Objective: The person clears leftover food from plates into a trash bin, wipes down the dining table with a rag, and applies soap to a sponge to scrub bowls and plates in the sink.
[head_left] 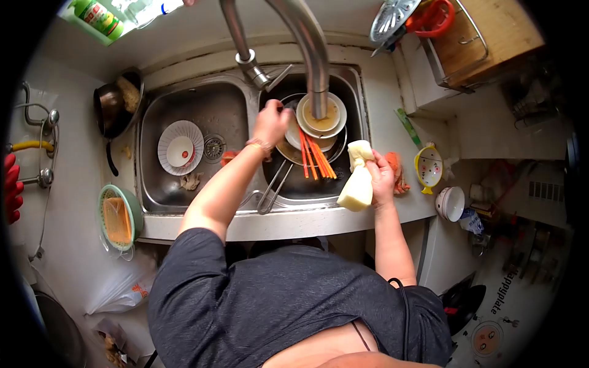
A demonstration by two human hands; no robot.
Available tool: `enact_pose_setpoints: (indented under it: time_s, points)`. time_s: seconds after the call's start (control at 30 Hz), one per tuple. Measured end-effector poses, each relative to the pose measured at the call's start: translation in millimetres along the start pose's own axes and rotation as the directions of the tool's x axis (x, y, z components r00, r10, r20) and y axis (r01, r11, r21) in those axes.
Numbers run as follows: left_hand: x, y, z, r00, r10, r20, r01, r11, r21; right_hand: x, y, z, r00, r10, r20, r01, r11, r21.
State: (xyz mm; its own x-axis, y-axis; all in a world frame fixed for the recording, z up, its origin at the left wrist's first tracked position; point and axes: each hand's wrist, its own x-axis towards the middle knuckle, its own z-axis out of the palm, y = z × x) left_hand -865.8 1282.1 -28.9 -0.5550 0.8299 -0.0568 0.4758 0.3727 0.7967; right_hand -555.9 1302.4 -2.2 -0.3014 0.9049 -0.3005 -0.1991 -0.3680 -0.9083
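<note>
My right hand (381, 178) grips a pale yellow sponge (356, 193), squeezed narrow at its middle, in front of the right basin's edge. Over the divider side of that basin is my left hand (272, 124), fingers curled at the edge of the stacked dishes; what they hold is hidden. The stack has a bowl (321, 114) with murky liquid on top, directly under the faucet (316, 80). Several orange chopsticks (314, 158) lean against it. Beneath sits a pan, its metal handle (276, 187) pointing toward me.
In the left basin (211, 116) lie a ribbed white plate (164, 150) with a small bowl (181, 151) on it. A dark pan (112, 110) and a green basket (133, 208) stand left. Right are an orange cloth (397, 172), a yellow-rimmed strainer (429, 166) and white bowls (453, 203).
</note>
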Motion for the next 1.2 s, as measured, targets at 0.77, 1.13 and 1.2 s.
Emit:
enact_pose_setpoints:
  time_s: [0.77, 1.13, 1.2]
  points:
    - [42.5, 61.0, 88.4, 0.742, 0.575, 0.345, -0.547, 0.222, 0.807, -17.0, -33.5, -30.7, 0.913, -0.402, 0.072, 0.341, 0.653, -0.677]
    - [-69.9, 26.2, 24.4, 0.959, -0.2, 0.2, 0.281, 0.586, -0.76, 12.1, -15.1, 106.1, 0.753, -0.281, 0.595, 0.61, -0.042, -0.792]
    - [-87.1, 33.0, 14.6, 0.944, -0.272, 0.187, 0.298, 0.461, -0.836, 15.8, 2.8, 111.4, 0.872, -0.219, 0.437, 0.485, 0.264, -0.834]
